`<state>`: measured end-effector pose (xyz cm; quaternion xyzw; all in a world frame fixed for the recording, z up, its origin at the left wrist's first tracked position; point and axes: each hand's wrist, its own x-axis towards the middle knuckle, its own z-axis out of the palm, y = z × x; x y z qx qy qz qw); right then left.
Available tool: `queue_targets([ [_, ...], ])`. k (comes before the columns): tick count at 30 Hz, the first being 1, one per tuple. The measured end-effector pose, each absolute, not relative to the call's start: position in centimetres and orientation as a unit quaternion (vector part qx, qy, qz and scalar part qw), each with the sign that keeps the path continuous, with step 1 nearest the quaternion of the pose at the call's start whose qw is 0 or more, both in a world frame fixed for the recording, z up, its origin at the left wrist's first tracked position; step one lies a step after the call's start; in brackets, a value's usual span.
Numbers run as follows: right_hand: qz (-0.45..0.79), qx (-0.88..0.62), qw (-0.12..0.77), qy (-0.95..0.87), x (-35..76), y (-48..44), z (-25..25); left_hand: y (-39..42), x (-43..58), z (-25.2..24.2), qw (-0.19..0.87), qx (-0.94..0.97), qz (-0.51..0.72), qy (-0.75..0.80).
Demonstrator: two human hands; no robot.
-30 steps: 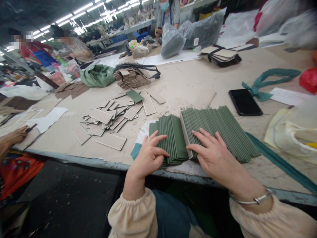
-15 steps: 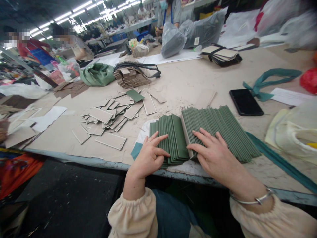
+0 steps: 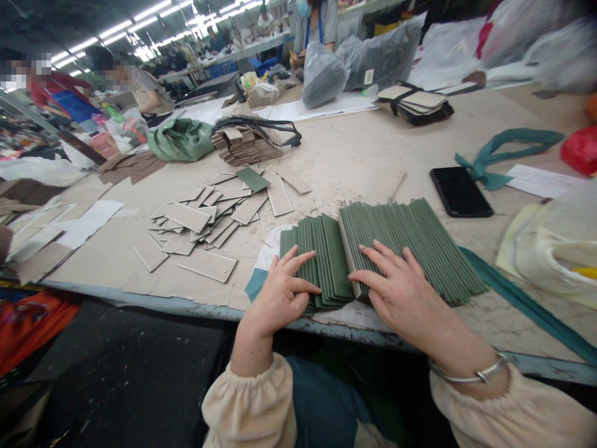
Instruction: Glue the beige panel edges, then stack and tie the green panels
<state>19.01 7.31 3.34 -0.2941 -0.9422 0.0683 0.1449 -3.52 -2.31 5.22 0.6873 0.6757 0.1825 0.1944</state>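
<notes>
- Our left hand (image 3: 280, 295) rests on the short green stack (image 3: 329, 255) near the front edge of the surface (image 3: 354, 155). Its grip is loose, with fingers bent on top and closing on nothing.
- Our right hand (image 3: 396, 292) lies flat on the long green row (image 3: 420, 236), just beside that stack. Its grip is released too, with fingers spread wide.
- We think these green cards are thin, light and stiff. They lean on each other like tipped dominoes, so they may slide and spill. We think it is best to squeeze a bunch from both ends, or pinch one card by its edge.
- The green bag (image 3: 181, 140), far back on the left, is scrunched shut, so we cannot see inside.
- The grey bag (image 3: 321, 74) is puffed full but hides what it holds.
- The pale bag (image 3: 550, 249) on the right shows something yellow inside.
</notes>
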Motion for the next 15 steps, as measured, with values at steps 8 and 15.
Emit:
queue_targets([
  [8, 0.074, -0.293, 0.145, -0.942, 18.69, 7.14, 3.48, -2.25, -3.48, 5.34, 0.196, 0.690, 0.182, 0.673],
  [15, 0.074, -0.293, 0.141, -0.943, 18.57, 7.07, 3.48, -2.25, -3.45, 5.10, 0.193, 0.696, 0.191, 0.665],
])
